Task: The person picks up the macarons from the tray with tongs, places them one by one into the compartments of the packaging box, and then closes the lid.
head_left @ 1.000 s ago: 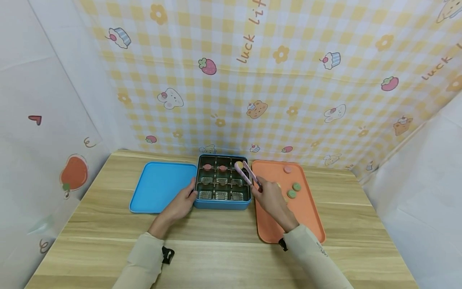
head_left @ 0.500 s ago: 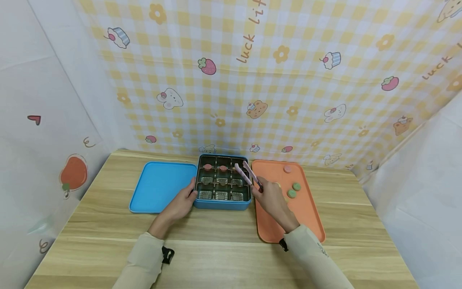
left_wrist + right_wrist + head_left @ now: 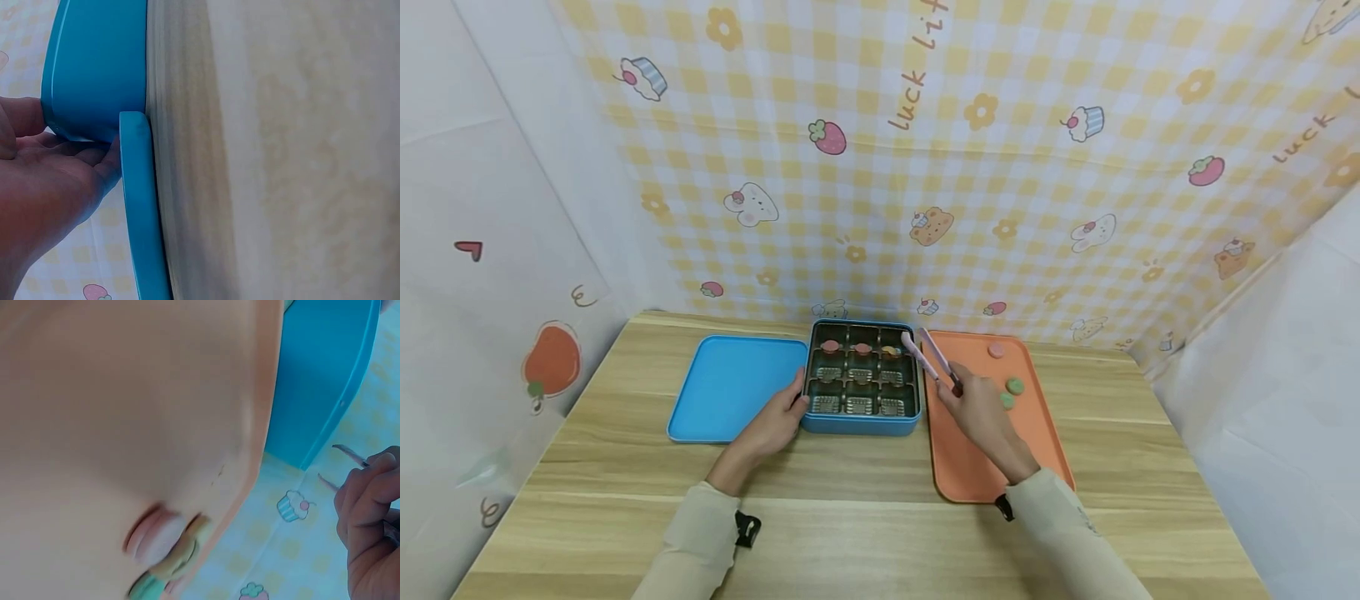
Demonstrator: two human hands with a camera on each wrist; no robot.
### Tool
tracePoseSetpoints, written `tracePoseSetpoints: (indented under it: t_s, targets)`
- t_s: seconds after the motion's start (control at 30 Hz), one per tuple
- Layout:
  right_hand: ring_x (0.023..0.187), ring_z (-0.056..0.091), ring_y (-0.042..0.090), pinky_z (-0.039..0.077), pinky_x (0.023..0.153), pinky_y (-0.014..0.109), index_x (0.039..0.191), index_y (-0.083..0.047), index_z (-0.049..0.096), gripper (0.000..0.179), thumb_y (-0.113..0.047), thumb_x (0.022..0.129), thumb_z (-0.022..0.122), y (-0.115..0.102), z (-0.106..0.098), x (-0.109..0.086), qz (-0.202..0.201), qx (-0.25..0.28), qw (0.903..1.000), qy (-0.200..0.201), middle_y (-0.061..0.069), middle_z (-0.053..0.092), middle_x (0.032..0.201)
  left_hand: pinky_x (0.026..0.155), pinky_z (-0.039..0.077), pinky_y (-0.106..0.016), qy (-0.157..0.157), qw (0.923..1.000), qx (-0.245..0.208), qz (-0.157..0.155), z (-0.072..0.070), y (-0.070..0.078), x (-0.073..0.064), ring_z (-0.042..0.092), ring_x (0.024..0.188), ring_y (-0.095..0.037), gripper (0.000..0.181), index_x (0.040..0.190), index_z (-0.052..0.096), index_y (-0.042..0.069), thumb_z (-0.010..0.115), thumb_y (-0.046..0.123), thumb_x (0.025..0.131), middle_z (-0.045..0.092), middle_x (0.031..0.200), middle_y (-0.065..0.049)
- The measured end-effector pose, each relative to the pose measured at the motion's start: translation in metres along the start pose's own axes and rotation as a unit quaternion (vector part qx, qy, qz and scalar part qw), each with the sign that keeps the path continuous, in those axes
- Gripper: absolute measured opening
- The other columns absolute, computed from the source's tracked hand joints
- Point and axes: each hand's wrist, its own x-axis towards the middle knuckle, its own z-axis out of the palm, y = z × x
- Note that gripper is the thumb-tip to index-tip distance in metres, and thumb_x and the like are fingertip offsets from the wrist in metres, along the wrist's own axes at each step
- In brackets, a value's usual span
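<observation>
A blue box (image 3: 861, 427) with a dark divided insert stands at the back centre. Two pinkish-red macarons (image 3: 830, 347) sit in its back row, with a yellow macaron (image 3: 891, 352) in the back-right compartment. My left hand (image 3: 775, 423) holds the box at its left side; in the left wrist view the thumb (image 3: 25, 116) lies on the rim, the fingers along the wall. My right hand (image 3: 981, 417) grips pale pink tongs (image 3: 921, 357). Their tips are spread apart over the box's right edge with nothing between them.
An orange tray (image 3: 962, 467) right of the box bears green macarons (image 3: 1015, 386) and a pink macaron (image 3: 996, 350); a yellow macaron (image 3: 178, 559) shows in the right wrist view. A flat blue lid (image 3: 737, 387) lies left of the box. Patterned cloth hangs behind the table.
The yellow macaron has gone from between the tongs' tips into the back-right compartment. The right hand and the spread tongs have moved right, toward the tray. My left hand stays at the box.
</observation>
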Motion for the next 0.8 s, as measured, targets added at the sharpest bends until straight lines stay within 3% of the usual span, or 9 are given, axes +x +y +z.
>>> tracePoseSetpoints:
  t_s: [0.27, 0.43, 0.5, 0.63, 0.8]
  targets:
    - [0.037, 0.029, 0.006, 0.023, 0.037, 0.017, 0.096, -0.003, 0.062, 0.013, -0.016, 0.099, 0.062, 0.017, -0.009, -0.009, -0.033, -0.04, 0.9984, 0.023, 0.0, 0.041, 0.053, 0.122, 0.002, -0.056, -0.005, 1.0, 0.001, -0.005, -0.003, -0.001, -0.003, -0.011, 0.15, -0.037, 0.059, 0.156, -0.01, -0.002, 0.024, 0.01, 0.11, -0.013, 0.164, -0.021]
    - [0.038, 0.03, 0.006, 0.023, 0.035, 0.017, 0.116, 0.002, 0.063, 0.024, -0.015, 0.1, 0.06, 0.029, -0.013, -0.016, -0.01, -0.038, 0.9992, 0.003, -0.002, 0.041, 0.052, 0.122, 0.002, -0.057, -0.007, 0.9999, 0.0, -0.01, -0.005, -0.001, -0.004, -0.013, 0.15, -0.037, 0.059, 0.156, -0.011, -0.001, 0.024, 0.011, 0.11, -0.015, 0.164, -0.02]
    - [0.038, 0.03, 0.006, 0.024, 0.036, 0.018, 0.117, 0.001, 0.063, 0.024, -0.015, 0.099, 0.06, 0.034, -0.016, -0.018, -0.005, -0.04, 0.9992, 0.0, -0.002, 0.042, 0.051, 0.121, 0.002, -0.057, -0.008, 0.9999, 0.0, -0.008, -0.005, 0.0, -0.004, -0.013, 0.15, -0.037, 0.059, 0.156, -0.011, -0.001, 0.024, 0.011, 0.11, -0.014, 0.164, -0.02]
    - [0.04, 0.029, 0.006, 0.023, 0.038, 0.018, 0.096, -0.005, 0.062, 0.01, -0.014, 0.099, 0.06, 0.045, -0.023, -0.023, -0.003, -0.057, 0.9983, 0.004, -0.001, 0.04, 0.052, 0.121, 0.002, -0.057, -0.012, 0.9999, -0.001, -0.006, -0.004, 0.001, -0.002, -0.012, 0.15, -0.037, 0.059, 0.156, -0.01, -0.001, 0.024, 0.011, 0.11, -0.015, 0.164, -0.02]
    - [0.042, 0.026, 0.005, 0.022, 0.041, 0.019, 0.082, -0.009, 0.054, 0.019, -0.014, 0.097, 0.064, 0.057, -0.032, -0.032, -0.013, -0.068, 0.9976, 0.008, -0.003, 0.035, 0.053, 0.122, 0.003, -0.056, -0.011, 0.9999, -0.001, -0.003, -0.003, 0.001, 0.0, -0.012, 0.151, -0.036, 0.058, 0.156, -0.01, -0.001, 0.024, 0.01, 0.11, -0.014, 0.164, -0.02]
